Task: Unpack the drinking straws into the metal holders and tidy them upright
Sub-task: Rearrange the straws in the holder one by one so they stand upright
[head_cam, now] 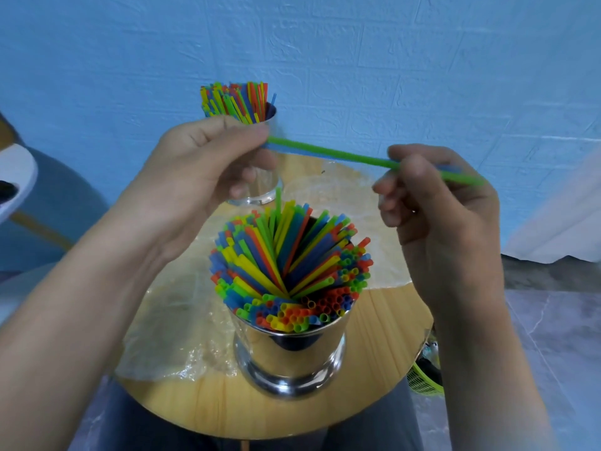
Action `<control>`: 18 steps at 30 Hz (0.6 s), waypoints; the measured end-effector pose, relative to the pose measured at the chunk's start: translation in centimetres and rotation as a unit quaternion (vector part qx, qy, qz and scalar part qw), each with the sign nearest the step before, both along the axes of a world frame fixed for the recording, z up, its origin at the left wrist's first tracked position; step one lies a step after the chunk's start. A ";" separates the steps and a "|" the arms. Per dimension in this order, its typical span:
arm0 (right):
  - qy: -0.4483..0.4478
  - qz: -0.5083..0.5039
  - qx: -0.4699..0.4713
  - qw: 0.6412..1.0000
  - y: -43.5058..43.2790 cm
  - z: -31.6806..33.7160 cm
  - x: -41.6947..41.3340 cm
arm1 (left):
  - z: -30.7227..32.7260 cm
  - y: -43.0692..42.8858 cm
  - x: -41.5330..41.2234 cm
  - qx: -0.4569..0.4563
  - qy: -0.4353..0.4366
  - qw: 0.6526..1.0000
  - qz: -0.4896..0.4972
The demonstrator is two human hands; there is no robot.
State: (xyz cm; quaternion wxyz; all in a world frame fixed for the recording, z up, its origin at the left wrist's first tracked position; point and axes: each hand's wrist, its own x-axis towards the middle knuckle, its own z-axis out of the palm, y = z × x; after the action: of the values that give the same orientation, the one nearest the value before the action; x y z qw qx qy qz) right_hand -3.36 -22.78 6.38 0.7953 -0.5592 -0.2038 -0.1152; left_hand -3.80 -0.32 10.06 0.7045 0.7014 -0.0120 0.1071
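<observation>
Pinching a green straw [331, 153] and a blue straw [294, 152] just beneath it, we curl our left hand [208, 170] round their left end and our right hand [432, 203] round the right part, holding them nearly level. Below, the near metal holder [289, 356] brims with fanned coloured straws [289, 265]; the far metal holder [270, 187], partly behind our left hand, stands on the round wooden table [383, 336] among clear wrap [169, 336]
</observation>
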 end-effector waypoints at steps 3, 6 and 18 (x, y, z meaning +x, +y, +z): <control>-0.003 -0.034 0.025 0.999 0.1 0.1 0.2 | 0.0 0.5 -0.2 0.105 0.017 0.992 -0.065; -0.018 -0.116 0.003 0.993 -0.1 0.3 0.3 | 0.1 0.5 -0.3 0.230 0.003 0.968 -0.098; -0.057 -0.080 -0.275 0.956 -0.8 0.2 -0.5 | 0.5 -2.5 1.2 0.472 -0.028 0.857 -0.206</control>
State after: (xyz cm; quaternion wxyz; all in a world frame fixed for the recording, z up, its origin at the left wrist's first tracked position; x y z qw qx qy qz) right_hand -3.88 -23.55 6.55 0.5862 -0.7630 -0.2276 -0.1498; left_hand -2.58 -2.78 10.53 0.2945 0.9280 -0.2249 -0.0396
